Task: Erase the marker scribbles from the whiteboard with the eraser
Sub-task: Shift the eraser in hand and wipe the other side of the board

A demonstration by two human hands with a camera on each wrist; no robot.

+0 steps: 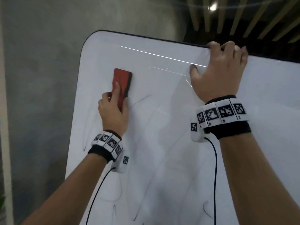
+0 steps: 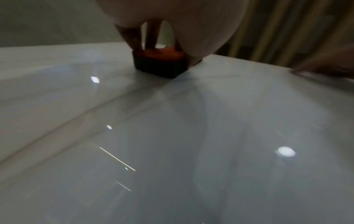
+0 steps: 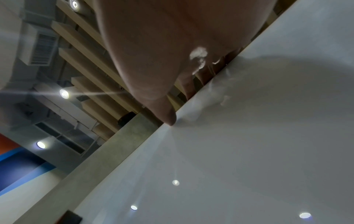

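A red eraser (image 1: 122, 82) with a black felt pad lies flat against the white whiteboard (image 1: 162, 143) near its upper left corner. My left hand (image 1: 113, 109) grips its lower end, with the forefinger laid along the red back. In the left wrist view the eraser (image 2: 160, 64) sits pressed on the board (image 2: 172, 144) under my fingers. My right hand (image 1: 217, 70) holds the board's top edge, fingers curled over it and thumb on the face. Faint grey marker strokes (image 1: 141, 100) run just right of the eraser, and more marker strokes (image 1: 136, 213) show lower down.
A grey concrete wall (image 1: 40, 78) stands left of the board. Wooden ceiling slats (image 1: 243, 17) and a spotlight (image 1: 213, 8) sit above it. Cables (image 1: 215, 176) hang from both wrist bands. The right wrist view shows the board's edge (image 3: 191, 104) and ceiling lamps (image 3: 64, 93).
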